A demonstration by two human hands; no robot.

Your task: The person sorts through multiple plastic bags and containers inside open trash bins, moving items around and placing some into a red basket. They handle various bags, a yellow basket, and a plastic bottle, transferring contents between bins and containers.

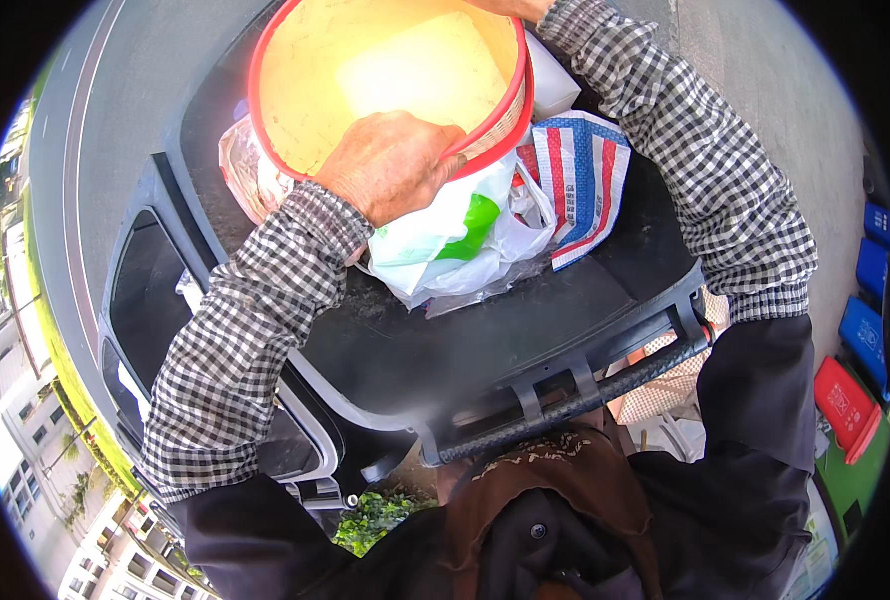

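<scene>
A round basket [422,90] with a red rim and a pale, glare-lit inside fills the top of the view. My left hand [394,166] grips its near rim, thumb and fingers bent over the red edge. Only a strip of my right hand [518,6] shows at the top edge by the far right of the rim; its fingers are out of view. Under and in front of the basket lies a white plastic bag [445,247] with a green print. To its right sits a red, white and blue striped woven bag [583,184].
These things rest on the black top [415,352] of a cart with a handlebar [565,409] along its near side. A pinkish plastic bag [253,169] lies left of the basket. Blue bins [861,334] and a red-lidded bin [846,409] stand at right; a road [144,67] runs at left.
</scene>
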